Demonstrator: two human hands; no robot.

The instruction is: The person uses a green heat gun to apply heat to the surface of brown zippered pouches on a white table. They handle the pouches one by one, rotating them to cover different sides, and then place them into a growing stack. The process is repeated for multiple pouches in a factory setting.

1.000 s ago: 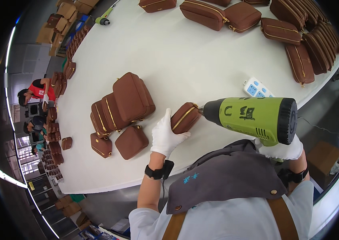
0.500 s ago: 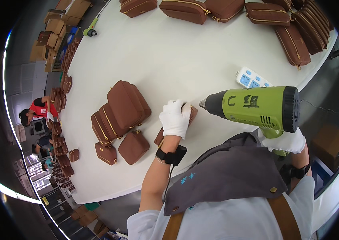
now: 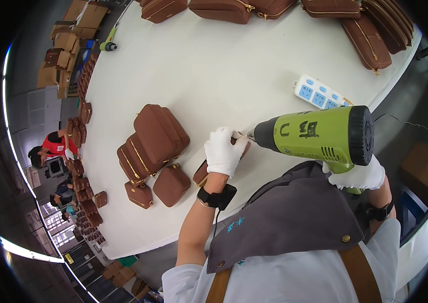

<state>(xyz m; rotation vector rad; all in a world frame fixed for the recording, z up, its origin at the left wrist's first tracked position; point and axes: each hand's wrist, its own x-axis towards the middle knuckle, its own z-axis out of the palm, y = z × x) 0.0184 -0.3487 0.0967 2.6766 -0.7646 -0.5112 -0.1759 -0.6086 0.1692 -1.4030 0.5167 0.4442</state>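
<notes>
In a white glove, my right hand (image 3: 363, 175) grips a green and black heat gun (image 3: 310, 134) by its handle. Its metal nozzle points left and sits right beside the fingertips of my other hand. My left hand (image 3: 223, 151), gloved too, is closed on one end of a small brown bag (image 3: 201, 174) lying on the white table (image 3: 244, 65). The glove covers much of that bag. To the left of it, a brown pouch (image 3: 172, 185) and a smaller pouch (image 3: 139, 195) lie beside a stack of larger brown zipped bags (image 3: 161, 134).
A white power strip with blue sockets (image 3: 320, 92) lies beyond the heat gun. More brown bags (image 3: 368, 43) line the far edge. A second green heat gun (image 3: 108, 44) rests at the far left. People (image 3: 57, 146) work along the left side, near cardboard boxes (image 3: 67, 45).
The heat gun has shifted slightly left, bringing its nozzle close to my left fingertips. My left fingers have curled in at the bag's end. The whole view has shifted a little.
</notes>
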